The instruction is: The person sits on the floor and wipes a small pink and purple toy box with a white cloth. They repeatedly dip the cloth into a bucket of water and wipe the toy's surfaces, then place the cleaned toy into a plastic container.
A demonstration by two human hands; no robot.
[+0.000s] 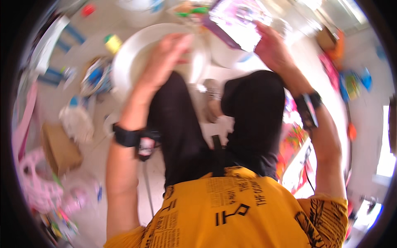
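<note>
My right hand (pixel 273 46) grips the lower right edge of a shiny purple and white package (pixel 238 23), which looks like a box or bag; blur hides its exact kind. My left hand (pixel 172 51) is over a large white round basin (pixel 124 68), with no object visible in it; motion blur hides how its fingers are set. Under the package stands another white round container (pixel 223 55), partly covered by it. My knees in black trousers are just below the basin and this container.
A yellow container with a green top (pixel 113 43), a cardboard box (pixel 60 148), a white bag (pixel 76 121) and a pink plastic basket (pixel 40 183) are on the left. A white bucket (pixel 138 12) stands beyond the basin. Colourful packages (pixel 353 83) lie at the right wall.
</note>
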